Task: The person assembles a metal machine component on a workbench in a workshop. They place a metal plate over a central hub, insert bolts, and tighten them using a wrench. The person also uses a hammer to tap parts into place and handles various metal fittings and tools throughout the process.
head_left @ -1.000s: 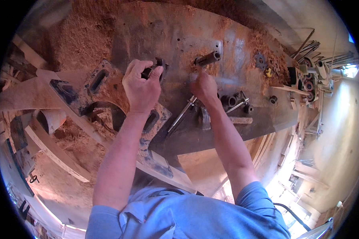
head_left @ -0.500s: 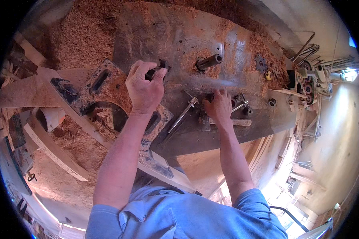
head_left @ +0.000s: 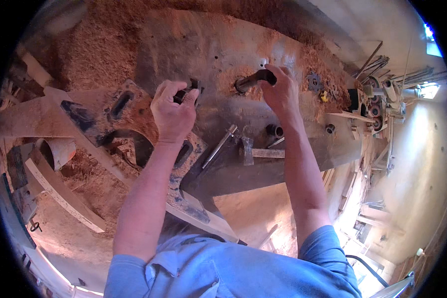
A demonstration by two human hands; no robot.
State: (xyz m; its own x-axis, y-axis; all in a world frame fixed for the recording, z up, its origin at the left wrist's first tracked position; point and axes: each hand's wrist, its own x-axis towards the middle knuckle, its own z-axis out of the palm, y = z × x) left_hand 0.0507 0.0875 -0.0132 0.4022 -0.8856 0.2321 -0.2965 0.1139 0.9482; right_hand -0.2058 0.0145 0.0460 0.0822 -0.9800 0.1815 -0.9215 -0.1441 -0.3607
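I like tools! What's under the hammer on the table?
The hammer lies flat on the dusty metal table, beside a metal rod. Anything beneath its head is covered.

Bare steel table [head_left: 218,54] between both hands; sockets [head_left: 274,130], hammer [head_left: 256,152], perhaps a wrench [head_left: 219,146] crowding the near edge.
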